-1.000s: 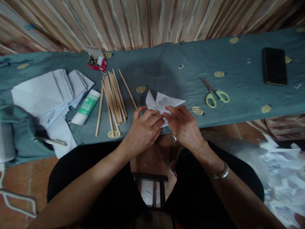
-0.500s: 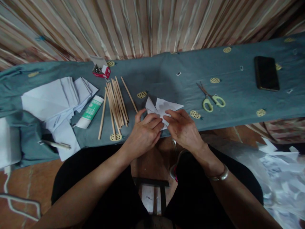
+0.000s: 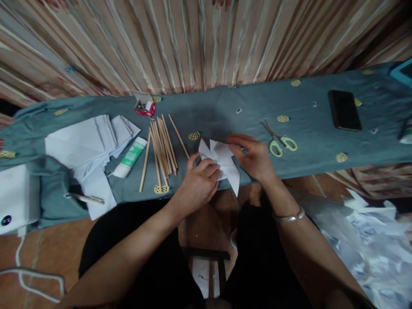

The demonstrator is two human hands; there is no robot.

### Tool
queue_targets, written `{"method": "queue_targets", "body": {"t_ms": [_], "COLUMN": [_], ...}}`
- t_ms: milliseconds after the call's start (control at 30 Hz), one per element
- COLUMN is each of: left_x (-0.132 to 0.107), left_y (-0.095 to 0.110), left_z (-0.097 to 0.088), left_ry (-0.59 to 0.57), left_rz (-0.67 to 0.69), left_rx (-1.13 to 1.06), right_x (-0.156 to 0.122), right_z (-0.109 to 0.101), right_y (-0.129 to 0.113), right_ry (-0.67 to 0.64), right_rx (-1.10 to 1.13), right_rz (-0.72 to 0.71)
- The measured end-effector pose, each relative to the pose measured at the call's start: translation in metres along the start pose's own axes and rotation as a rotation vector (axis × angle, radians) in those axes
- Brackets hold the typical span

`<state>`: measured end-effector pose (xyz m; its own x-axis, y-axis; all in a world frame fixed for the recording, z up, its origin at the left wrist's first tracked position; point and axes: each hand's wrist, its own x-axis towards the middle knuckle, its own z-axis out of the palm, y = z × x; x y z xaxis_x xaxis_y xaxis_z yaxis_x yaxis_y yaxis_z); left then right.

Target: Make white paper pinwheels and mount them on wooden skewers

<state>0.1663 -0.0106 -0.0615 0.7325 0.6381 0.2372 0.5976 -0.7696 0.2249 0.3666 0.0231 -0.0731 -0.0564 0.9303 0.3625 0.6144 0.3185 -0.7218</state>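
Note:
A white paper pinwheel [image 3: 227,164] with pointed flaps lies at the table's near edge, one flap sticking out past the edge. My left hand [image 3: 198,178] covers its left side, with curled fingers pressing on the middle, where the folds are hidden. At the upper right flap, my right hand [image 3: 251,156] has its fingers and thumb closed about the paper's corner. A lone wooden stick [image 3: 179,136] lies just beyond my left thumb. Green-handled scissors [image 3: 279,140] rest to the right of my right hand.
Left of my hands are a bunch of wooden sticks [image 3: 164,148], a glue tube [image 3: 130,157], stacked paper sheets [image 3: 80,139], a pen [image 3: 86,198] and an opened box of small metal pieces [image 3: 144,107]. A phone [image 3: 345,110] lies right. Paper scraps [image 3: 370,231] fill a bag below.
My right hand has moved from the pinwheel's near right side to its upper right flap. A lower right flap now shows. My left hand still presses the middle. The view has shifted slightly.

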Motion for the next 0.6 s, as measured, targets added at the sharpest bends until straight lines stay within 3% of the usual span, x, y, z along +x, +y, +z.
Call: {"method": "queue_targets", "body": {"t_ms": [133, 333, 600], "left_x": [-0.001, -0.001, 0.0], "left_y": [0.0, 0.0, 0.001], "left_z": [0.0, 0.001, 0.001], "left_ry": [0.0, 0.015, 0.01], "left_rz": [0.001, 0.007, 0.004], "left_rx": [0.002, 0.001, 0.005], "right_x": [0.016, 0.027, 0.011], "right_z": [0.011, 0.024, 0.014], "right_y": [0.005, 0.006, 0.001], "right_ry": [-0.068, -0.192, -0.18], "right_rx": [-0.038, 0.116, -0.005], "right_rz": [-0.009, 0.047, -0.081]}}
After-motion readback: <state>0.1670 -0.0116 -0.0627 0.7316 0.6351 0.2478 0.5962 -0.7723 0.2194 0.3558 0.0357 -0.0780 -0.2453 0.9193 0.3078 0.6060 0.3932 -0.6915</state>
